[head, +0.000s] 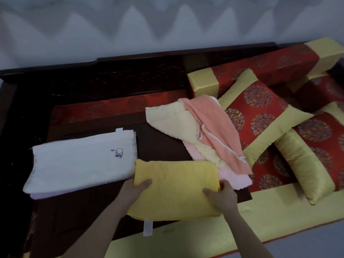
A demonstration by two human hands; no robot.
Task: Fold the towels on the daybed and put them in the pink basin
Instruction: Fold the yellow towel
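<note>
Yellow towel [175,185] pinched between left hand [136,190], right hand [221,195]

left hand [134,189]: thumb on top, pinching yellow towel [175,185] | right hand [222,194]: same grip

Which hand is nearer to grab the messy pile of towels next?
Probably the right hand: it grips the yellow towel right beside the unfolded pile. The left hand grips the opposite edge, by the folded white towel.
</note>
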